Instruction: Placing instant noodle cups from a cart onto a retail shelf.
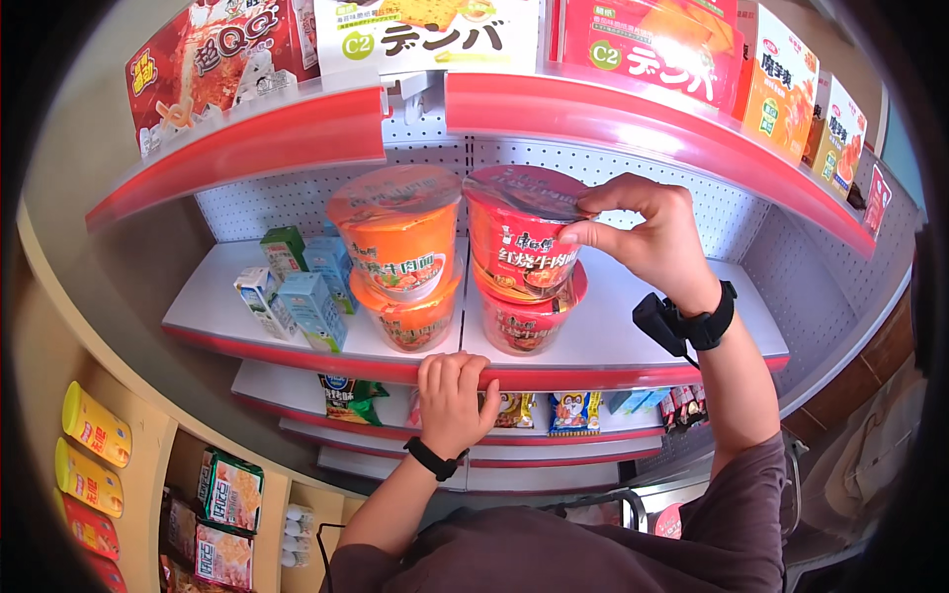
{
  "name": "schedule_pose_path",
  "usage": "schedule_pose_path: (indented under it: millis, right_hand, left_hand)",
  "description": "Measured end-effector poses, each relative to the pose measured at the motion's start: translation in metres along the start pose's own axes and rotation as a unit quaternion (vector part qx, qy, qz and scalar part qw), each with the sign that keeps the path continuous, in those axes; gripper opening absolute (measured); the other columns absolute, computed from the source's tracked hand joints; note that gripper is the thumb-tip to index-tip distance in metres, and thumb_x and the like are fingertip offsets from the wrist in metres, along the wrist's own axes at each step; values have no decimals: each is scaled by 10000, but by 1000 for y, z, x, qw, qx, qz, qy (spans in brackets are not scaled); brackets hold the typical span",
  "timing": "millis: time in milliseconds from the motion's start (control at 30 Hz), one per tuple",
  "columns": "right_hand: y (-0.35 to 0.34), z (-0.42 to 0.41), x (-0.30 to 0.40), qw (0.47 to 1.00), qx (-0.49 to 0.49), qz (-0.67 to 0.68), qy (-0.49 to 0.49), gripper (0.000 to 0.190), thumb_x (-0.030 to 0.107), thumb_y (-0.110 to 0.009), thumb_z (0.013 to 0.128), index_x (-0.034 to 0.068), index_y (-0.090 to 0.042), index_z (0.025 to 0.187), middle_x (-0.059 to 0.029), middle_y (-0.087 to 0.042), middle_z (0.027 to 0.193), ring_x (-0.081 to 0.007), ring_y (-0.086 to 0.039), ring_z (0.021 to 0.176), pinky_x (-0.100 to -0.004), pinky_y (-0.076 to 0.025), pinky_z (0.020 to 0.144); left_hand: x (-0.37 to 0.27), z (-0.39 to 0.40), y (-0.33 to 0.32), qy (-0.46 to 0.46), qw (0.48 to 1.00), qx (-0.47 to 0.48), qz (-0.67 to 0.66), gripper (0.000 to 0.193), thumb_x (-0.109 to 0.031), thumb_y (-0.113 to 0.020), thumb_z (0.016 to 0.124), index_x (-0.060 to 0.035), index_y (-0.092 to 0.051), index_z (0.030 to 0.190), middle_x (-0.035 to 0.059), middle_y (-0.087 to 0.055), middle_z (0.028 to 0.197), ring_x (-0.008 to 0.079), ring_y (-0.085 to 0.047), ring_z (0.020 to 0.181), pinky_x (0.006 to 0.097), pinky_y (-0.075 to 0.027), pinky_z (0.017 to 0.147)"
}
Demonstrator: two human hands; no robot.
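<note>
Thumb and fingers of my right hand (645,230) pinch the lid rim of a red instant noodle cup (523,233). That cup stands on top of another red noodle cup (525,320), which rests on the white shelf (630,311). Just left is a second stack, an orange noodle cup (400,241) above a matching lower orange cup (406,319). My left hand (456,396) lies with its fingertips on the shelf's red front edge (326,363), below the gap between the stacks, holding no product.
Several small drink cartons (311,304) stand left of the cups. Overhead, a red-edged shelf (593,111) juts out with snack boxes (437,37). Bagged snacks (574,413) lie on a lower shelf. A wooden rack (156,459) with yellow canisters (89,482) curves along the left.
</note>
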State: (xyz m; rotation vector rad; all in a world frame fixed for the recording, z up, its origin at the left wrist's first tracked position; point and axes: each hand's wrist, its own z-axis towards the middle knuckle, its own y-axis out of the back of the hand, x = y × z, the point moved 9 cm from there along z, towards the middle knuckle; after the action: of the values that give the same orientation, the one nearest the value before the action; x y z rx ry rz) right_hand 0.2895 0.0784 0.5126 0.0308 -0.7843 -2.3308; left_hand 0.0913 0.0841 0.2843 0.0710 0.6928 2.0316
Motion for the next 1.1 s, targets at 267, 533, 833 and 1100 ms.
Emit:
schedule_pose_path:
  millis: [267,533,833,1100]
  right_hand:
    - [4,-6,17,998,-42,-44,7,377,326,-957,706,16,-756,786,-111,-743,767,-229,-739,697,-324,-574,632]
    - [10,-13,20,995,-64,-66,22,344,288,-960,696,36,-745,788,-97,-725,763,-238,-703,663,-335,-550,602]
    - [4,-19,29,993,-58,-89,44,404,279,-955,708,45,-717,936,-113,-731,879,-262,-709,815,-357,-564,698]
    - [-13,-60,-46,974,17,43,-223,1387,526,-1012,533,-71,-296,1560,-300,-551,1453,-376,-614,1276,-459,-557,986]
  left_hand:
    - [1,-1,-1,3,1000,3,9,368,-153,-736,821,-50,-593,1145,140,-571,1071,339,-569,1044,517,-399,990]
    - [1,0,-1,3,1000,5,0,368,-150,-736,819,-55,-595,1145,137,-574,1075,340,-567,1052,514,-398,988]
    - [0,1,1,4,1000,4,1,363,-150,-733,820,-55,-595,1142,137,-572,1075,344,-568,1045,514,-397,985]
    - [0,0,1,2,1000,-2,1,363,-156,-725,828,-54,-592,1150,135,-567,1074,345,-569,1056,516,-399,989]
